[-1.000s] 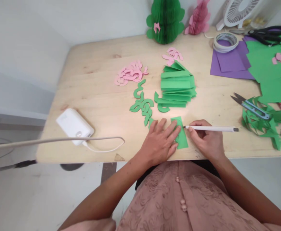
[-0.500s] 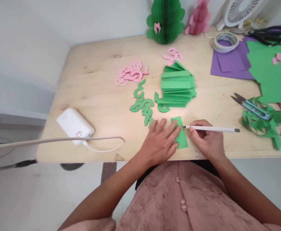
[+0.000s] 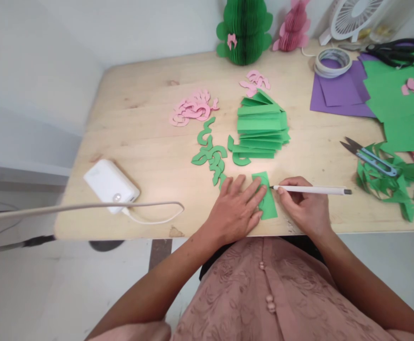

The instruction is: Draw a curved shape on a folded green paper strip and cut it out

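My left hand (image 3: 235, 208) lies flat with its fingers spread, the fingertips pressing on a small green paper strip (image 3: 269, 208) near the table's front edge. Part of the strip is hidden under those fingers, and a faint curved line shows on it. My right hand (image 3: 306, 208) is closed around a white pencil (image 3: 313, 190), its dark tip at the strip's right edge. Beyond my left hand lie several curved green paper cutouts (image 3: 212, 154). Folded green paper strips (image 3: 259, 125) sit in a stack farther back.
Pink cutouts (image 3: 194, 109) lie at the middle back. Blue thread snips (image 3: 377, 161) rest on green scraps (image 3: 405, 194) at right. Behind are tape rolls (image 3: 332, 71), purple paper (image 3: 341, 90) and black-handled scissors (image 3: 394, 51). A white power bank (image 3: 109, 182) with a cable is at left.
The pencil's back end has shifted very slightly left, its tip staying at the strip's right edge. My left hand and the strip hold still.
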Demonstrator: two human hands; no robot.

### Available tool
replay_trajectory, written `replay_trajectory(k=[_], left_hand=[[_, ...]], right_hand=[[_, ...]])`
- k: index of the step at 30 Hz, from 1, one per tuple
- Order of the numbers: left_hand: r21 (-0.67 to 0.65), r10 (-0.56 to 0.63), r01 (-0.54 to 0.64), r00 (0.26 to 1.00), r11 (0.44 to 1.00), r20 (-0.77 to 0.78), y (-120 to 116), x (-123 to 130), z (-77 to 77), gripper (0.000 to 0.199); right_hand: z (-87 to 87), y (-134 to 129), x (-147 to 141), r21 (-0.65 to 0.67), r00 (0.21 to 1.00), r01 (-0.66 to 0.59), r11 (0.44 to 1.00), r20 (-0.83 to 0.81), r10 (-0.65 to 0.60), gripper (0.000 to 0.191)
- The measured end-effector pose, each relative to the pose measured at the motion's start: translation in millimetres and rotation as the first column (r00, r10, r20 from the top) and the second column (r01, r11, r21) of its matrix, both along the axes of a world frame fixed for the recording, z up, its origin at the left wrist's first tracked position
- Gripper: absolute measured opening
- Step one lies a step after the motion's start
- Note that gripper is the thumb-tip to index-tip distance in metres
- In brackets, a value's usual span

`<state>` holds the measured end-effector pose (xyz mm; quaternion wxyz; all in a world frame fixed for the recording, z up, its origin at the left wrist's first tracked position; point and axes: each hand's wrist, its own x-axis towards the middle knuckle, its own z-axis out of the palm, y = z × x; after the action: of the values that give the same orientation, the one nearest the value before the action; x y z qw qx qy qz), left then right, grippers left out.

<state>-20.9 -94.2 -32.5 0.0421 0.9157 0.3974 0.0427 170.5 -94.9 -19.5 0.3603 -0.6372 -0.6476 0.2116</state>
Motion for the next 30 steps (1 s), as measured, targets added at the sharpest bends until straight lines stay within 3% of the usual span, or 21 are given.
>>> replay_trajectory(k=[30], left_hand=[[0.018,0.001,-0.001,1.0,1.0,-0.006,-0.2,0.2,1.0,0.053]], right_hand=[[4.3,-0.2,-1.2,-0.041,1.0,-0.014,0.999,-0.008,0.014,0.009]])
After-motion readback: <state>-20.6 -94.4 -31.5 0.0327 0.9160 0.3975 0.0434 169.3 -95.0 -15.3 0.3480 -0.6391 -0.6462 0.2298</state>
